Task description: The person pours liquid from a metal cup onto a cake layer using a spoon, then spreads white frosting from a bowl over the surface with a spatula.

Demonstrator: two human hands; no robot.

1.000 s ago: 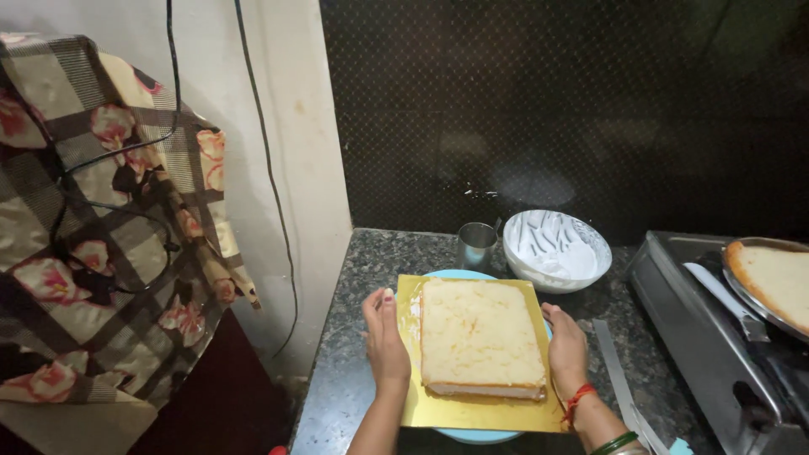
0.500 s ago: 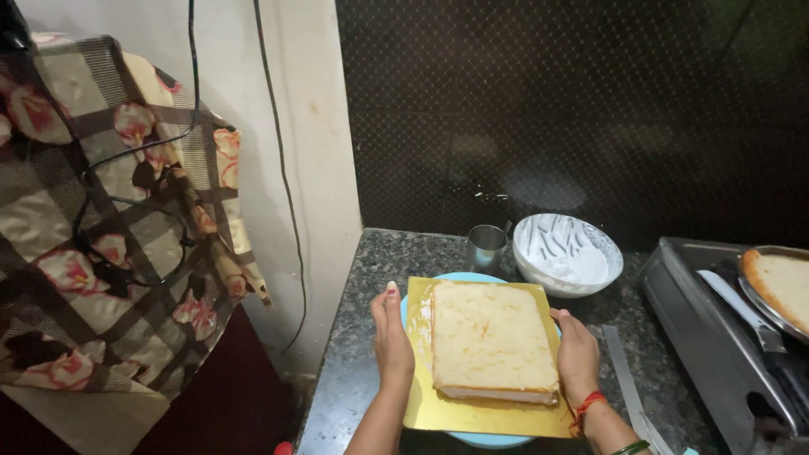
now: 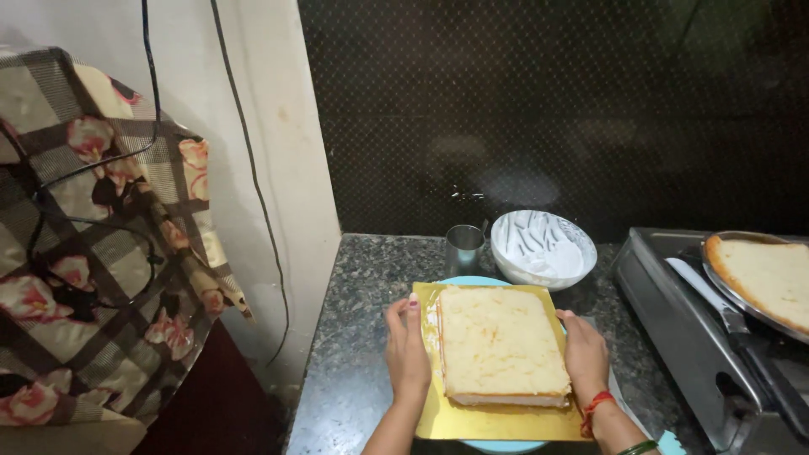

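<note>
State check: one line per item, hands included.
left hand: flat against the cake's left side, holding nothing
right hand: flat against the cake's right side
square cake: layered, top bare, on gold board
white bowl: smeared with white cream
steel cup: upright
round cake: bare, on the stove
knife: lying on the stove

turntable (image 3: 472,281): mostly under gold board (image 3: 489,420) | second cake (image 3: 771,278): cut by right edge
</note>
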